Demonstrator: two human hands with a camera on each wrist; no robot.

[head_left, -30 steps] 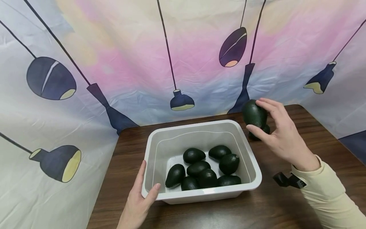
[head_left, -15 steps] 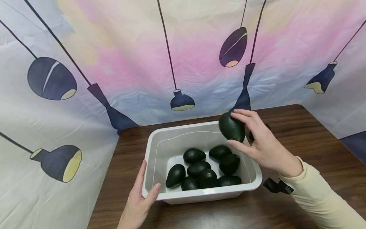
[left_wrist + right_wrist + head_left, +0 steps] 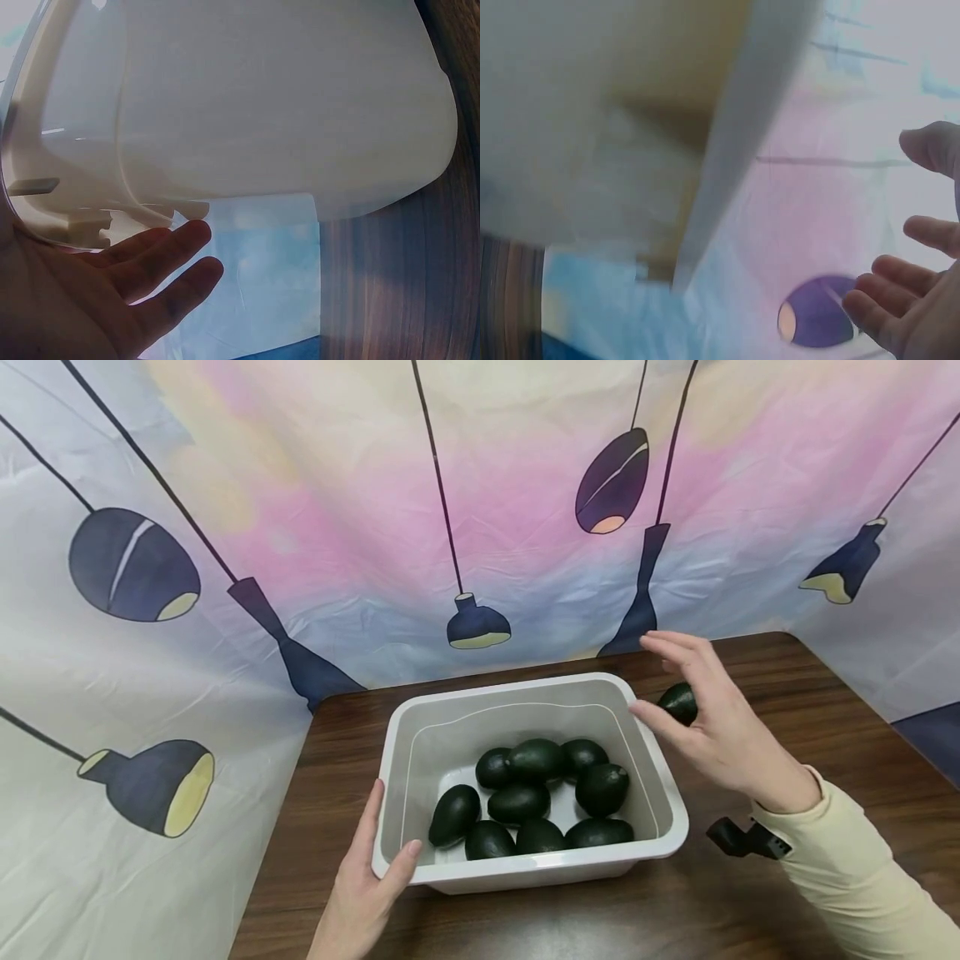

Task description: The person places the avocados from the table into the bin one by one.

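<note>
Several dark green avocados [image 3: 519,804] lie in a light grey plastic tub [image 3: 480,687] on the table. At the tub's near left corner my left hand [image 3: 367,868] holds the rim, thumb over the inner side and fingers along the outside. The left wrist view shows those fingers [image 3: 180,251] stretched out beside the tub's wall [image 3: 262,97]. Just right of the tub, my right hand [image 3: 716,727] is in the air with thumb and fingers spread and nothing between them. A lone avocado [image 3: 678,703] sits on the table behind it, partly hidden by this hand.
The brown wooden table [image 3: 795,693] reaches to a cloth backdrop [image 3: 360,527] printed with hanging lamps, which stands close along its back edge. A small black device [image 3: 748,839] is strapped at the right sleeve's cuff.
My right hand carried an avocado leftward over the tub, let it go onto the others and came back right. Some avocados in the tub shifted. My left hand stayed at the rim.
</note>
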